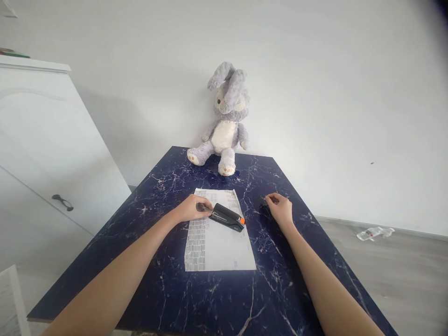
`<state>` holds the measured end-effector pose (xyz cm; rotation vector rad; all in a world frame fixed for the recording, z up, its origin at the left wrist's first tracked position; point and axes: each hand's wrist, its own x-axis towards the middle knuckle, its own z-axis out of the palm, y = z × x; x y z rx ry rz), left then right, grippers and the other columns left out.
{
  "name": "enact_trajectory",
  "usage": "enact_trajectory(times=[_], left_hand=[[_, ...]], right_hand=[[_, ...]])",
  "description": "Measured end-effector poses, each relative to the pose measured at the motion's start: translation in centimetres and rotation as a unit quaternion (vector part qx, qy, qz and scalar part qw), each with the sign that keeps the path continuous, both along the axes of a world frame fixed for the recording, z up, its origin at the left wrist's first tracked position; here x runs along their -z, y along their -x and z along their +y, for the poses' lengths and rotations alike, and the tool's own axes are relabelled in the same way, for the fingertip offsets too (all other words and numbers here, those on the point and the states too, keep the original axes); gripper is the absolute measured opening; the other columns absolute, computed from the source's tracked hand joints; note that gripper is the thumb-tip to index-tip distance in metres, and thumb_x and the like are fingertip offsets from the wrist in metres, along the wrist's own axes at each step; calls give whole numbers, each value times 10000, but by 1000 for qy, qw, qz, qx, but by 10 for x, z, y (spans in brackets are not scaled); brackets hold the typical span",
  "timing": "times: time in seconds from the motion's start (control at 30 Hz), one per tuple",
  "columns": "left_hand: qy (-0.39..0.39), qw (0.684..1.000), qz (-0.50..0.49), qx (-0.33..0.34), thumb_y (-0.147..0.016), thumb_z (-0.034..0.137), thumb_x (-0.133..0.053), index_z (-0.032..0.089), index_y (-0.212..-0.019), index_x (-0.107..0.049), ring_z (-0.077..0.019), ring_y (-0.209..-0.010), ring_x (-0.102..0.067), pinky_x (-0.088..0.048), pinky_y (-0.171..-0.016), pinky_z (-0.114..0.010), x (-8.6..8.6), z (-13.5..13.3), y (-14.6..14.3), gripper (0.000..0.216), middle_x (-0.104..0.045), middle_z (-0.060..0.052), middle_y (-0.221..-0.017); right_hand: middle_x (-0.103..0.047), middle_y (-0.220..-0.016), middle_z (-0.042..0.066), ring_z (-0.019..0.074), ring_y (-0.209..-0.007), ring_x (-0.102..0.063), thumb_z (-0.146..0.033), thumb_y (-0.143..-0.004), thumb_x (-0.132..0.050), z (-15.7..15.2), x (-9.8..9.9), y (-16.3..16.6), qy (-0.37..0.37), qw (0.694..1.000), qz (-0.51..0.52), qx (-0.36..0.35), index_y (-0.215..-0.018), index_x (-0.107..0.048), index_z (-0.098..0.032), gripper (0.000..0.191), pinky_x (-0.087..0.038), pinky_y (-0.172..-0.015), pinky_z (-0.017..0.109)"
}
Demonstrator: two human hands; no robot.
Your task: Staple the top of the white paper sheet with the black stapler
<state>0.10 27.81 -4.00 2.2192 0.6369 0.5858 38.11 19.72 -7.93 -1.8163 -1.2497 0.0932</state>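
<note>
A black stapler (pixel 227 217) with an orange piece at its right end lies slantwise over a printed sheet of paper (pixel 227 252). My left hand (pixel 191 208) is closed on the stapler's left end, thumb and fingers pinched around it. To the right of the paper, my right hand (pixel 280 208) is held low at the dark tabletop with its fingertips pressed together. Whatever those fingertips pinch, if anything, is too small to make out. Dark grey pencil-like blocks fill the left side of the sheet, and faint print shows elsewhere.
A grey plush rabbit (pixel 226 133) sits at the table's far edge against the wall. The table (pixel 168 289) is dark blue with a marble pattern. A white cabinet (pixel 45 140) stands at left. Clear plastic packaging (pixel 375 233) lies on the floor at right.
</note>
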Motion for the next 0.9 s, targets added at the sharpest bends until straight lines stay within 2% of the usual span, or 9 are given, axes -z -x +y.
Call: enact_trajectory(times=[0.1,0.17,0.23,0.33,0.43,0.5,0.6,0.8,0.9], left_hand=[[14,1000,-4,9,-838,220,-694,177,-998,-792,-200,-924,-732,-558,-841,-277,1,2,2,192,-786,-70,-1001],[45,998,-26,23,-828,124,-608,170,-1036,-780,-205,-972,-735,-557,-889,-295,2,4,4,274,-784,-72,-1031],[81,995,-50,43,-770,40,-529,158,-1065,-765,-214,-1014,-736,-555,-930,-320,2,6,6,396,-781,-78,-1058],[105,990,-65,64,-681,-13,-477,144,-1073,-750,-224,-1029,-737,-555,-950,-339,2,6,8,503,-780,-84,-1058],[116,989,-62,72,-662,-29,-476,138,-1105,-741,-229,-1047,-737,-553,-959,-344,3,6,8,543,-779,-93,-1074],[123,987,-58,81,-669,-34,-499,137,-1126,-738,-235,-1058,-736,-553,-959,-344,3,6,8,543,-776,-101,-1094],[135,984,-57,97,-723,-13,-569,136,-1143,-738,-240,-1040,-741,-558,-943,-344,2,5,8,477,-776,-116,-1091],[142,981,-76,113,-858,158,-705,149,-1154,-735,-234,-1033,-727,-546,-945,-360,0,3,7,298,-764,-134,-1094],[140,982,-66,109,-872,284,-759,156,-1134,-739,-234,-1030,-710,-532,-941,-366,1,5,6,292,-752,-132,-1092]], right_hand=[[-720,-768,51,207,-690,-629,-430,-855,-597,-5,-11,10,-33,999,-17,5,-801,-735,-192,281,-458,-718,332],[-704,-792,53,198,-699,-611,-445,-914,-584,-10,-22,25,-67,996,-37,-34,-818,-723,-194,303,-464,-722,331],[-708,-880,69,205,-775,-619,-451,-971,-551,-17,-32,46,-79,985,-54,-142,-881,-718,-199,315,-485,-764,337],[-704,-1094,92,229,-954,-641,-455,-981,-584,-27,-41,81,-38,940,-61,-334,-1114,-697,-217,295,-513,-859,355],[-689,-1200,94,243,-1034,-650,-448,-919,-695,-33,-42,104,30,901,-82,-426,-1277,-633,-232,423,-517,-911,366],[-704,-1163,82,226,-985,-665,-409,-940,-671,-35,-40,108,64,891,-86,-441,-1265,-636,-232,372,-519,-872,344],[-717,-1084,67,200,-904,-665,-379,-975,-622,-34,-38,106,82,894,-75,-435,-1202,-658,-222,278,-506,-792,307],[-703,-1090,65,198,-919,-653,-367,-966,-641,-32,-31,99,73,896,-55,-434,-1213,-650,-224,286,-496,-814,305],[-694,-1106,64,198,-949,-647,-374,-979,-626,-31,-30,98,60,898,-33,-435,-1222,-641,-224,285,-491,-841,305]])
